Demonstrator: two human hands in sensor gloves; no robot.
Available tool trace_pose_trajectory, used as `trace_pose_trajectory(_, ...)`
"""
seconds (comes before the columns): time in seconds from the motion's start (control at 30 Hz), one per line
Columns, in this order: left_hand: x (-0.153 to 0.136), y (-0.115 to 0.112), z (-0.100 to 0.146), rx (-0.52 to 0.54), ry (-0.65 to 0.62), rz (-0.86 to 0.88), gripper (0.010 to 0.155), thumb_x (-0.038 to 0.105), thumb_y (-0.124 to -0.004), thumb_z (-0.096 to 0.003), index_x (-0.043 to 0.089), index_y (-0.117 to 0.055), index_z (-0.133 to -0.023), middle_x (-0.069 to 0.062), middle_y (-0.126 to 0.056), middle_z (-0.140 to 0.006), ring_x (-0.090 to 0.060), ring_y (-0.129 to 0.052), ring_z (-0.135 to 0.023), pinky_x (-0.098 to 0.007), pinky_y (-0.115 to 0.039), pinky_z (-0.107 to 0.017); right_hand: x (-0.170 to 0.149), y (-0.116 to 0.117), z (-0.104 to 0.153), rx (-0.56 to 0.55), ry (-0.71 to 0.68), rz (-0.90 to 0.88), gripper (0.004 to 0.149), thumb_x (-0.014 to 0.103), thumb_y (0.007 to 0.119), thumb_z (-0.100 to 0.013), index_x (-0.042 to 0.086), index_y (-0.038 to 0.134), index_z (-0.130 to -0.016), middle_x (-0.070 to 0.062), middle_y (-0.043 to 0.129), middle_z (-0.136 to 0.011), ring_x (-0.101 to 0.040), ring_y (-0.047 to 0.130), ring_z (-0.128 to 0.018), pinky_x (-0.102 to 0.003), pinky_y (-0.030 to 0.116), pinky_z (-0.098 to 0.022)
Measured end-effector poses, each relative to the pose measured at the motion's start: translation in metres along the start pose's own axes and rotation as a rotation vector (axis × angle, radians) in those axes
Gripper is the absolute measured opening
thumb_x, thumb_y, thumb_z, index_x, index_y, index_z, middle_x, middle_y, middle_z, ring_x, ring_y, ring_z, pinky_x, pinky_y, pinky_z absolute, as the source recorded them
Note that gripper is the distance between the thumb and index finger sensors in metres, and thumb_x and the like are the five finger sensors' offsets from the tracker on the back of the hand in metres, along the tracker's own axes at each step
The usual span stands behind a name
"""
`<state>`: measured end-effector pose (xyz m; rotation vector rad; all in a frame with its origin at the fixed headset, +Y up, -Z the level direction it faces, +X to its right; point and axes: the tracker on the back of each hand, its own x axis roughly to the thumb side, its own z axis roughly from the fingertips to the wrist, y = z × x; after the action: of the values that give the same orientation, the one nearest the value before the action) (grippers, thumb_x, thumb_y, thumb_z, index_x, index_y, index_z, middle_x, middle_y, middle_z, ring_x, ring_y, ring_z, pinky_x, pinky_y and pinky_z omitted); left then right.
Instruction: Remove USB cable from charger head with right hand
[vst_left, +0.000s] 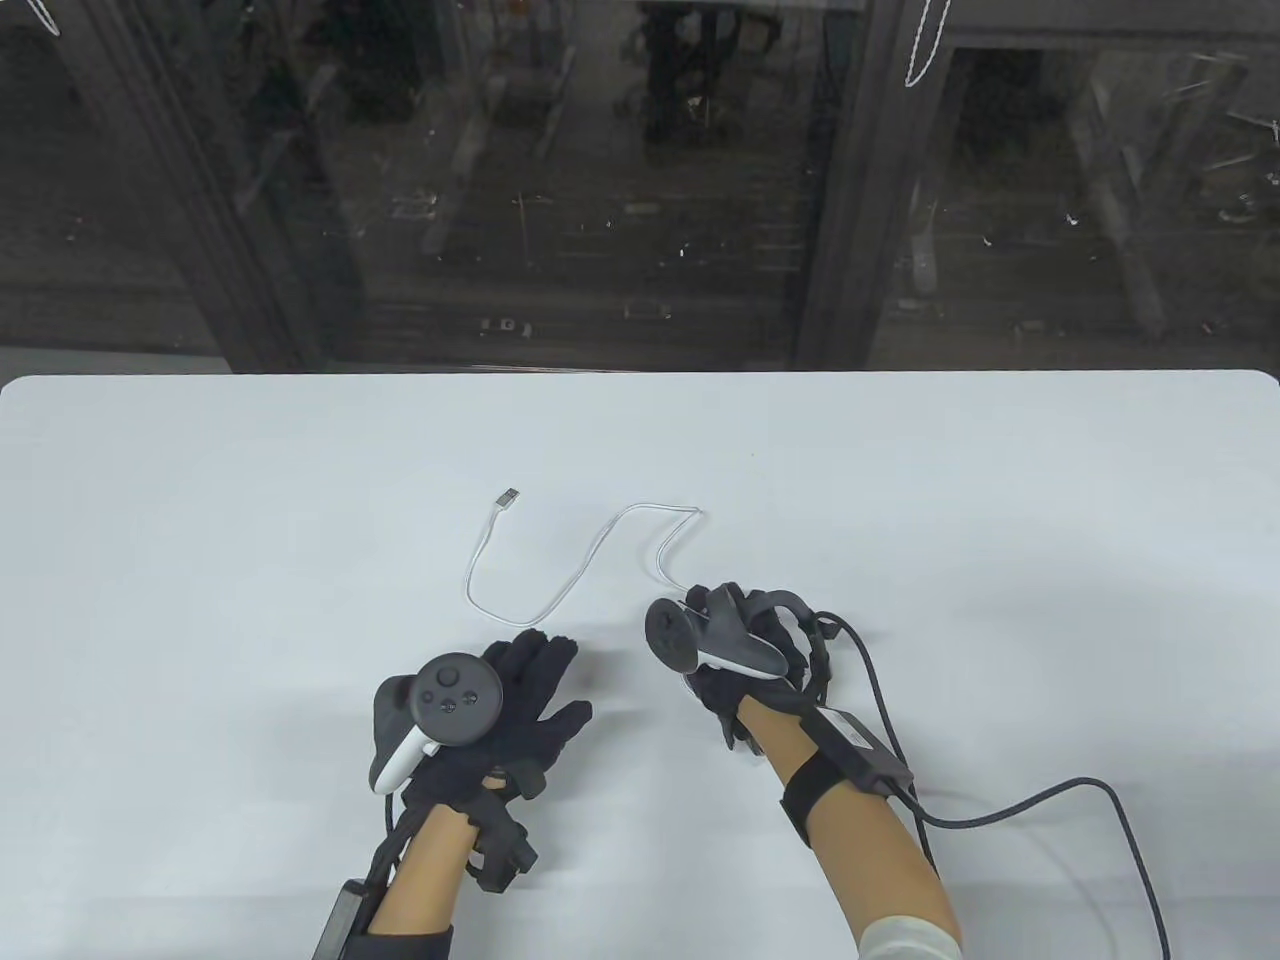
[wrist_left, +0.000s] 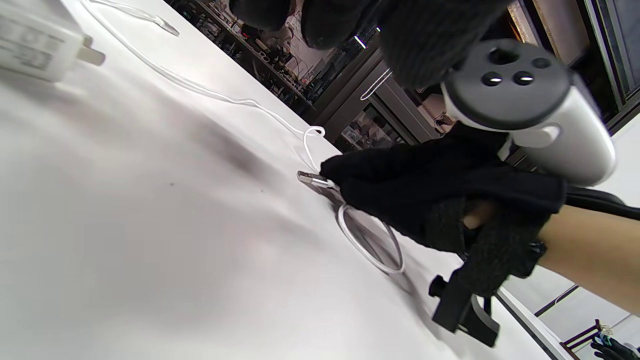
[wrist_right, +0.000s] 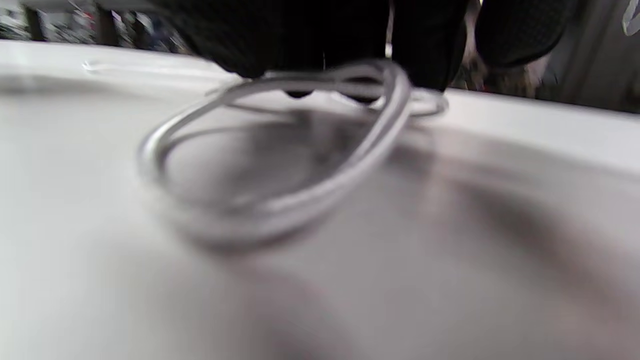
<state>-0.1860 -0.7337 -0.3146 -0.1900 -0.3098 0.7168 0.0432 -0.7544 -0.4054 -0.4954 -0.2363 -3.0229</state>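
USB cable (vst_left: 560, 590) plug pinched by right hand (vst_left: 735, 640), already unplugged; lay it gently on bench (vst_left: 1000, 500). Left hand (vst_left: 500, 710) rests flat, fingers spread.

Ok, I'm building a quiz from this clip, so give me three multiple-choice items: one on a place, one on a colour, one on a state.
1. Where is the cable's far connector?
A. in the left hand
B. on the table, beyond the left hand
C. hanging off the table edge

2. What colour is the USB cable?
A. black
B. red
C. white

3. How is the USB plug at the right hand?
A. out of the charger head
B. seated in the charger head
C. lying loose, untouched

Key: 1 B, since the far connector rests on the table past the left hand. 2 C, since the USB cable is white. 3 A, since in the left wrist view the right hand pinches the bare USB plug while the charger head lies apart.
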Motion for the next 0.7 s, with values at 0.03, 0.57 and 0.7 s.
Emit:
trace_pose_trajectory(0.03,0.000,0.000,0.000,-0.016,-0.007,0.006,0.073,0.048,-0.072,-0.0539,0.018,-0.046,-0.115,-0.019,-0.035,-0.121,-0.057,-0.026,-0.106,-0.080,-0.022,-0.062,-0.002,0.002,0.000,0.083,0.024,-0.030,0.053,0.037,0.070,-0.048,0.024,0.063,-0.099,-0.012,0.054,-0.109,-0.048,0.059,-0.095,-0.066,0.055,-0.064)
trace_pose_trajectory(0.57,0.015,-0.004,0.013,-0.070,-0.082,-0.023,0.080,0.052,-0.073,-0.0523,0.020,-0.036,-0.116,-0.018,-0.030,-0.123,-0.057,-0.021,-0.107,-0.081,-0.018,-0.061,-0.023,-0.047,0.100,-0.134,-0.154,-0.516,0.070,0.045,0.068,-0.048,0.023,0.038,-0.107,-0.014,0.027,-0.115,-0.053,0.023,-0.100,-0.075,0.027,-0.063)
trace_pose_trajectory(0.7,0.015,-0.009,0.013,-0.071,-0.081,-0.059,0.082,0.053,-0.073,-0.0518,0.020,-0.034,-0.116,-0.018,-0.029,-0.122,-0.056,-0.019,-0.107,-0.081,-0.017,-0.060,-0.026,-0.041,0.124,-0.176,-0.253,-0.552,0.076,0.050,0.068,-0.048,0.026,0.030,-0.108,-0.013,0.015,-0.114,-0.052,0.013,-0.099,-0.076,0.021,-0.062)
